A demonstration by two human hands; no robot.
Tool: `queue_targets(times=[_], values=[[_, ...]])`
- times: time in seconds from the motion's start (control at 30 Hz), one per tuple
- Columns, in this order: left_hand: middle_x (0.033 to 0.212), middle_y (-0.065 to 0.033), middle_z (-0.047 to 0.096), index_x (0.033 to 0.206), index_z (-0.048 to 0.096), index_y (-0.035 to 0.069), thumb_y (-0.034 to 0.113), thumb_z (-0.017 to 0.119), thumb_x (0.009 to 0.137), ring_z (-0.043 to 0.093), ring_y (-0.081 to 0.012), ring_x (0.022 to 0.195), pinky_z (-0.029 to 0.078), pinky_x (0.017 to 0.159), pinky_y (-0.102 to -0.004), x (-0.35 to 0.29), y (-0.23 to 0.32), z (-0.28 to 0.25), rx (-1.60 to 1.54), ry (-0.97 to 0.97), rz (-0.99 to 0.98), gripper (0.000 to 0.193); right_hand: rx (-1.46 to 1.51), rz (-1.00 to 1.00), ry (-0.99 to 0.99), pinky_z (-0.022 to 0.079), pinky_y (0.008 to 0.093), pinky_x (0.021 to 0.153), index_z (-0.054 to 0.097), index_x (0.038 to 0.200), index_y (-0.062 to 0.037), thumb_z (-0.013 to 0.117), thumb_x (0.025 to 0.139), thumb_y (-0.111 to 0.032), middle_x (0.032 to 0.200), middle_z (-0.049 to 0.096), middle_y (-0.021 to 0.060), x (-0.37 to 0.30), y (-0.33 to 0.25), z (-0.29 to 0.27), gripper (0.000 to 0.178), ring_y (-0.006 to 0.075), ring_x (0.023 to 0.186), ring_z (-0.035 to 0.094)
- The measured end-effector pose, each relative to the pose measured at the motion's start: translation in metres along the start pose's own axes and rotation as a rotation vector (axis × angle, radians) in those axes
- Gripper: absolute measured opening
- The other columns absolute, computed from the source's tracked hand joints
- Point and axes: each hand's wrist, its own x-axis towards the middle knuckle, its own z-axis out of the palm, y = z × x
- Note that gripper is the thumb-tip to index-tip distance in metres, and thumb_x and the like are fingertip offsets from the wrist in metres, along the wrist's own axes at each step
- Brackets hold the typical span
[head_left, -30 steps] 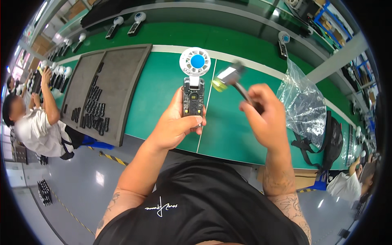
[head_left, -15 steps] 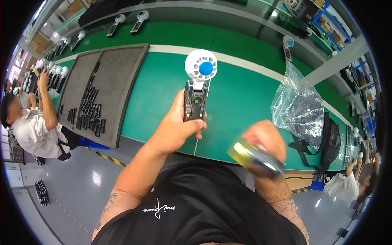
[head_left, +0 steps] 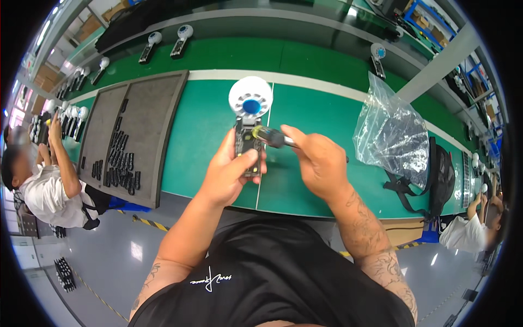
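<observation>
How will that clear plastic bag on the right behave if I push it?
The clear plastic bag will likely crumple rather than stay stiff, given its many creases. It's probably light, as its see-through film looks thin. Its shine suggests it may slip.

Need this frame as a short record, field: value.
left_grip: left grip holds handheld fan, white head away from wearer, thumb on dark body
right_grip: right grip holds hammer, yellow face at fan body
contact: hammer on fan, cannot tell
surface: green table
left_side: grey tray with small black parts
right_side: clear plastic bag, black backpack
people: co-worker in white shirt, far left
</observation>
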Motion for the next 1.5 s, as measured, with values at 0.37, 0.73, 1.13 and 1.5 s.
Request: queue_targets(times=[0.37,0.73,1.13,1.5], values=[[0.102,-0.0207,0.066,0.145,0.046,0.004,0.007,0.053,0.1,0.063,-0.0244,0.074,0.051,0.06,-0.0312,0.017,-0.006,-0.026,-0.132,-0.066,0.121,0.045,-0.279,0.199,-0.346,0.052,0.036,0.063,0.075,0.13,-0.0216,0.071,0.092,-0.008,0.083,0.066,0.0011,-0.011,0.061,0.004,0.04,0.0233,0.068,0.062],[0.103,-0.0219,0.065,0.145,0.046,0.003,0.01,0.056,0.099,0.063,-0.0253,0.076,0.052,0.065,-0.0345,0.045,-0.012,-0.032,-0.209,-0.006,0.027,0.048,-0.298,0.177,-0.427,0.053,0.0355,0.064,0.076,0.126,-0.022,0.071,0.092,-0.013,0.087,0.063,0.0001,-0.013,0.066,0.011,0.036,0.0222,0.073,0.065],[0.106,-0.0203,0.065,0.148,0.044,0.002,0.01,0.054,0.101,0.063,-0.0242,0.08,0.054,0.07,-0.0344,0.052,-0.008,-0.029,-0.097,-0.055,0.058,0.048,-0.269,0.183,-0.463,0.053,0.0358,0.064,0.076,0.126,-0.0221,0.071,0.091,-0.013,0.087,0.06,0.0003,-0.013,0.068,0.006,0.036,0.0221,0.074,0.065],[0.125,-0.0221,0.059,0.158,0.033,0.006,-0.004,0.055,0.088,0.063,-0.0279,0.104,0.057,0.087,-0.0403,0.165,0.014,-0.044,-0.012,-0.052,-0.09,0.074,-0.241,0.158,-0.49,0.053,0.0371,0.065,0.076,0.127,-0.0219,0.072,0.089,-0.012,0.088,0.062,0.0017,-0.007,0.065,0.002,0.04,0.024,0.074,0.064]])
